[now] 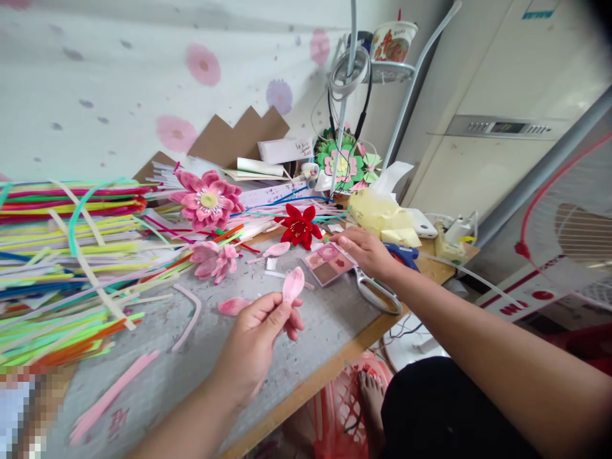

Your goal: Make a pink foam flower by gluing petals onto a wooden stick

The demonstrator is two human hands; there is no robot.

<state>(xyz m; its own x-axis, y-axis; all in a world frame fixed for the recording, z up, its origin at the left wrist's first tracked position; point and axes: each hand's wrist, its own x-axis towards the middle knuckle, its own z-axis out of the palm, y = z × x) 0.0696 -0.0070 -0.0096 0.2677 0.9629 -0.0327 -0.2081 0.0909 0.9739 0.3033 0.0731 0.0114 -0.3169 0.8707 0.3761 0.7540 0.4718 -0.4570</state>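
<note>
A pink fuzzy petal [293, 285] stands upright between the thumb and fingers of my left hand [265, 328], which is closed on its base. Over the table's right side, my right hand [366, 252] is closed at the upper right corner of a small makeup palette [327, 263] with pink and brown pans; some fingers are hidden. Scissors [380, 294] lie just below that hand. Another pink petal [234, 306] rests behind my left hand, and a third petal [277, 249] lies beside a red flower [300, 226]. Pink flowers [208, 201] sit farther left.
Bundles of coloured pipe cleaners [71, 274] cover the table's left. Loose pink strips [115, 395] lie at the front left. A blue-handled tool [402, 255], yellow plastic packaging [377, 213] and a power strip [452, 239] are at the right. A pink-rimmed fan [568, 210] stands beyond the edge.
</note>
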